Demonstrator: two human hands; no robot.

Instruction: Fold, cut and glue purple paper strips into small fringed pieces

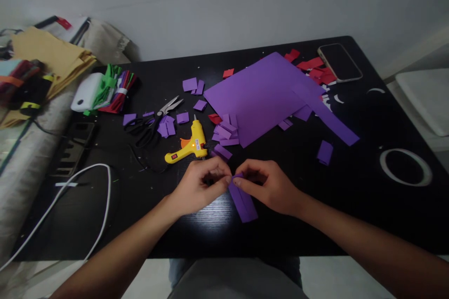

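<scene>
A folded purple paper strip point(244, 203) slants toward me over the black table. My left hand point(206, 182) pinches its far end between thumb and forefinger. From the other side my right hand point(268, 184) pinches the same end, so the fingertips of both hands nearly meet. Just beyond my left hand lies a yellow glue gun point(189, 145) on its side, with a small orange light on its body. Small folded purple paper pieces point(226, 131) are heaped past the glue gun's right side. Behind them a large purple sheet point(257, 93) lies flat.
Black-handled scissors point(157, 119) lie open to the left among purple pieces. A phone point(339, 62) and red scraps point(317, 72) are at the back right, a white ring point(406, 167) at right. A white cable point(108, 187) loops across the left side.
</scene>
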